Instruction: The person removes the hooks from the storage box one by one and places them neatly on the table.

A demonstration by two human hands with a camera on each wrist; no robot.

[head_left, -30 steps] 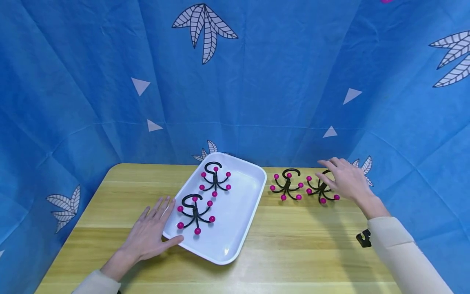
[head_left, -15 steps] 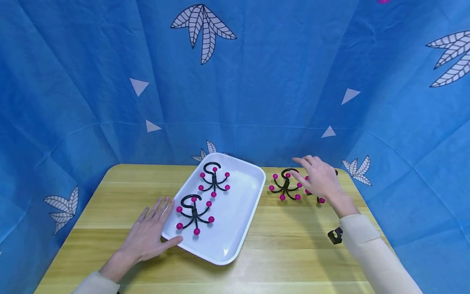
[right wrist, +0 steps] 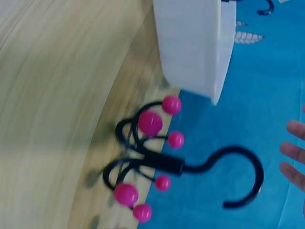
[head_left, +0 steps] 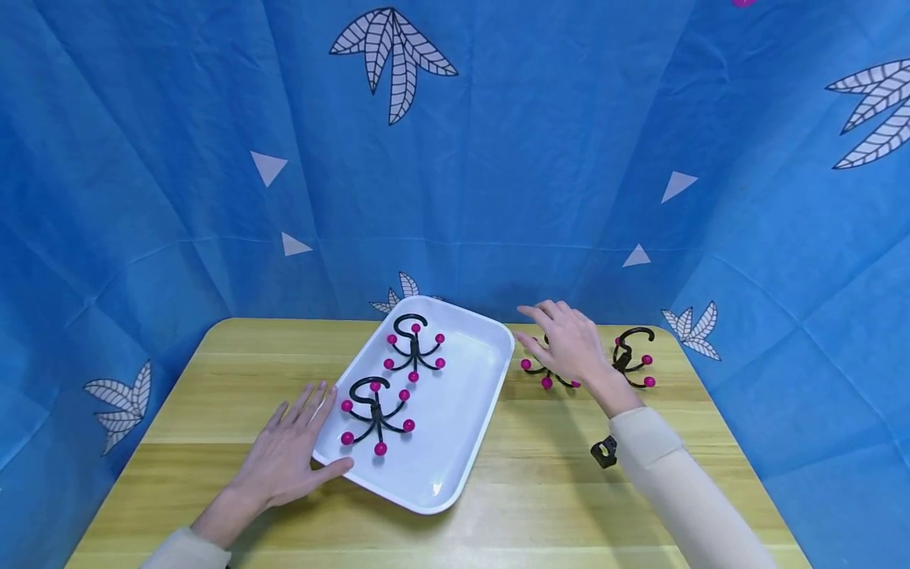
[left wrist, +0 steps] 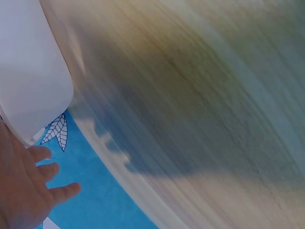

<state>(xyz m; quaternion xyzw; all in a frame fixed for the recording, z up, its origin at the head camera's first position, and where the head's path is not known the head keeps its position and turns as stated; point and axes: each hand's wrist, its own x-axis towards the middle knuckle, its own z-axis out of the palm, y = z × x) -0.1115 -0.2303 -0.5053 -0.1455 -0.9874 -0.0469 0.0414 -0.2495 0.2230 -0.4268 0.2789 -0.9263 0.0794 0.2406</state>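
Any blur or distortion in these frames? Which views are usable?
Head view: sharp, evenly lit, wide-angle bend in the backdrop, soft shadow under the tray. Left wrist view: tabletop smeared by motion blur. Right wrist view: slight blur, but the hook is readable.

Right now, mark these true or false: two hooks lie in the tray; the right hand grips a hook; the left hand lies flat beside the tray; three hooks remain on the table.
Two hooks lie in the white tray: true, near hook, far hook.
The right hand grips a hook: false, it hovers open over the table hook.
The left hand lies flat beside the tray: true.
Three hooks remain on the table: false, two, including the rightmost hook.
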